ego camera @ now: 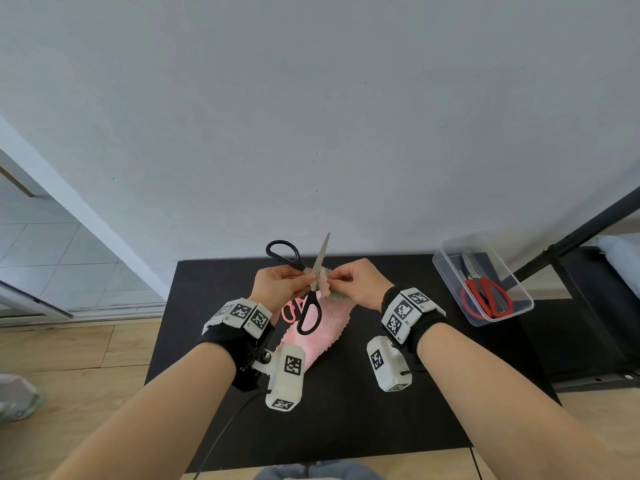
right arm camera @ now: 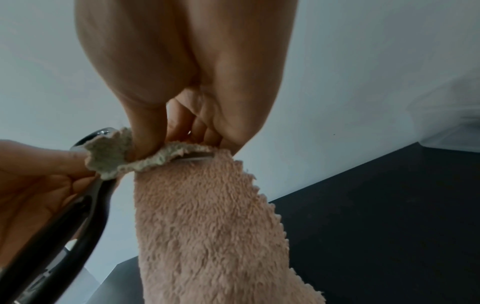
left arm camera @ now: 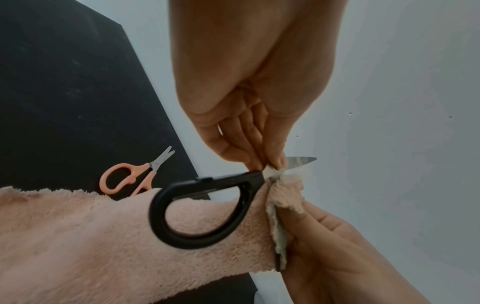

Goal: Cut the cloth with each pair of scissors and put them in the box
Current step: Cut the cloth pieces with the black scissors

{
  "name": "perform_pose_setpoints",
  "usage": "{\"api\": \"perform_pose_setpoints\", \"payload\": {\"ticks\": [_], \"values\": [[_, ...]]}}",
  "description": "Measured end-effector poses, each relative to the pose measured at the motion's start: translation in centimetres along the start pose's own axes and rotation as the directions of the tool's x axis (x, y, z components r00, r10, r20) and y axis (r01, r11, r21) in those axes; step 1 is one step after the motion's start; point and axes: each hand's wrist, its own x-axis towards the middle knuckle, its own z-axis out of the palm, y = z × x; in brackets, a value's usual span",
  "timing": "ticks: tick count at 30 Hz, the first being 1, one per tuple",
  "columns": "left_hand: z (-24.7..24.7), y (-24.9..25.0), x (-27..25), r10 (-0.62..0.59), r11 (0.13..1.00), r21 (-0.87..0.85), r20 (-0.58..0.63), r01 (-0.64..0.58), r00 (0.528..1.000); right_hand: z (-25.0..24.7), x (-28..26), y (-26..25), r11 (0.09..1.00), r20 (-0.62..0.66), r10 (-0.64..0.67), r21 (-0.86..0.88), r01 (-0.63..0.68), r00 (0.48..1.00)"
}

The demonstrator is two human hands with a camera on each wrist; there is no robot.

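Both hands are raised above the black table (ego camera: 381, 427). Between them hang the black-handled scissors (ego camera: 298, 259), spread wide, one blade pointing up. My left hand (ego camera: 306, 278) pinches them at the pivot, against the cloth's edge. In the left wrist view its fingertips (left arm camera: 275, 162) meet just above the black handle (left arm camera: 207, 181). My right hand (ego camera: 337, 277) pinches the top edge of the pink cloth (ego camera: 322, 327), which hangs down to the table. In the right wrist view the other blade (right arm camera: 197, 159) lies in a slit in the cloth (right arm camera: 207, 226) under those fingers.
Small pink scissors (ego camera: 289, 311) lie on the table behind the cloth, also in the left wrist view as pink scissors (left arm camera: 130, 176). A clear plastic box (ego camera: 446, 271) at the table's right holds red scissors (ego camera: 485, 296). A black metal bar (ego camera: 571, 237) slants beyond it. A wall stands close behind.
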Motion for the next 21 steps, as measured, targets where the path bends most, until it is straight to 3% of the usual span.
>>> {"api": "perform_pose_setpoints", "payload": {"ticks": [21], "values": [[-0.8,0.7,1.5,-0.040,0.998,-0.049,-0.005,0.039,0.999,-2.3,0.0,2.2,0.996,-0.002,0.091,-0.006,-0.091,0.996]]}}
